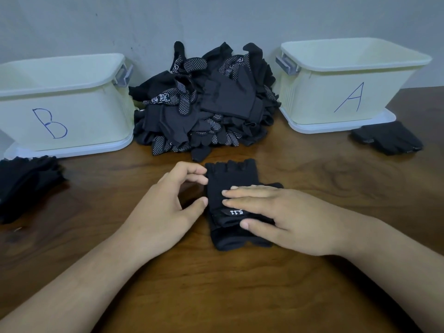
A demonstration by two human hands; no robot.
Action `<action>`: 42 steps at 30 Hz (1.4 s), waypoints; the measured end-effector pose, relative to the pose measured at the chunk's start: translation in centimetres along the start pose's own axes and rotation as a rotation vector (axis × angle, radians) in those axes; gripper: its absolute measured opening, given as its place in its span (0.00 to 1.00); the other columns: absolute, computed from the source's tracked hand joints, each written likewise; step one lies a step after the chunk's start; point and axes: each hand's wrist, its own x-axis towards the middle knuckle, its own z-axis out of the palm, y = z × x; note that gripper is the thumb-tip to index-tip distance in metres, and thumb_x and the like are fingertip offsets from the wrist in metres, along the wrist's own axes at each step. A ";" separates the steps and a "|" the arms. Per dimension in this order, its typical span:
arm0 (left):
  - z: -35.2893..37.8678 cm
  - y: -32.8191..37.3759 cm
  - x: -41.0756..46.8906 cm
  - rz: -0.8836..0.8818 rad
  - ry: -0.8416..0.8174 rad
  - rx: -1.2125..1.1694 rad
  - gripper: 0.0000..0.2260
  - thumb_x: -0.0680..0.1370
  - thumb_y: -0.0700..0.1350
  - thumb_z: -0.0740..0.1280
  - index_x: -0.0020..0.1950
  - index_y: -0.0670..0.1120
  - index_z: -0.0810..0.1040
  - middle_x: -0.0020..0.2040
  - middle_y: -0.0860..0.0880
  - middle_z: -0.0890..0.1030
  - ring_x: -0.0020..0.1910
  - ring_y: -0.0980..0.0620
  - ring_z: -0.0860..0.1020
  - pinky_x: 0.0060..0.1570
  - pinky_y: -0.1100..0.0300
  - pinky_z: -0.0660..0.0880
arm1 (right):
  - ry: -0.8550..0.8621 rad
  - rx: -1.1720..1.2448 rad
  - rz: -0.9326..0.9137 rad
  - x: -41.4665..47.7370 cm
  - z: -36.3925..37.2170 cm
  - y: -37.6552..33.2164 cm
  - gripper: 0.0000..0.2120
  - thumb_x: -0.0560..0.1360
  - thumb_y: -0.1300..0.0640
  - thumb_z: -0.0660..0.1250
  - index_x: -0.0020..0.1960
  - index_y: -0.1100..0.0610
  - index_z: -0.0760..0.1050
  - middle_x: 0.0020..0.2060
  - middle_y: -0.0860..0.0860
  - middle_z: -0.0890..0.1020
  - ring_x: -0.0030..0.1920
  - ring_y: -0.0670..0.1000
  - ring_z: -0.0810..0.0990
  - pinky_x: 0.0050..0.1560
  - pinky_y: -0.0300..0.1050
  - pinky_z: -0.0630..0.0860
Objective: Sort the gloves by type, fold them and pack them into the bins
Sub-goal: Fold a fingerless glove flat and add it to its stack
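Fingerless glove [230,179] under flat right hand [288,217], left hand [163,205] loosely curved beside, pile [204,104] between bins [96,116]

A makeshift indoor sorting station is shown, of the kind set up in a spare room or small workroom; which of the two cannot be told. A dark wooden table [312,296] with visible grain is set against a plain grey painted wall [216,18], lightly scuffed, at twelve o'clock. Two pale plastic bins with grey clip handles are stood on white bases and lettered by hand: bin B [91,116] at ten o'clock, bin A [312,97] at two o'clock. A loose heap of black gloves [204,104] is piled between them, a smaller glove stack [26,186] is laid at nine o'clock, and a second glove stack [389,138] at three o'clock.
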 end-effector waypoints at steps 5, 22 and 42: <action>0.2 -0.2 0.1 -0.010 -0.105 0.061 0.28 0.77 0.62 0.70 0.74 0.71 0.62 0.69 0.73 0.73 0.61 0.61 0.76 0.64 0.58 0.71 | 0.143 0.065 0.047 0.0 -0.4 0.6 0.22 0.89 0.45 0.54 0.81 0.46 0.69 0.78 0.38 0.71 0.78 0.32 0.62 0.79 0.33 0.59; 0.3 0.1 0.0 0.078 -0.125 0.226 0.25 0.79 0.61 0.68 0.76 0.69 0.67 0.71 0.74 0.67 0.74 0.67 0.59 0.74 0.57 0.64 | 0.067 -0.077 0.007 -0.5 -0.1 -0.2 0.25 0.88 0.39 0.50 0.82 0.44 0.67 0.80 0.37 0.67 0.81 0.32 0.56 0.79 0.28 0.48; 3.2 3.3 -0.7 0.121 -0.261 0.265 0.31 0.84 0.67 0.52 0.86 0.63 0.47 0.80 0.70 0.46 0.75 0.78 0.37 0.80 0.65 0.41 | 0.290 0.657 0.092 -0.3 -0.6 1.0 0.12 0.86 0.56 0.66 0.63 0.50 0.86 0.61 0.40 0.86 0.65 0.40 0.82 0.69 0.40 0.75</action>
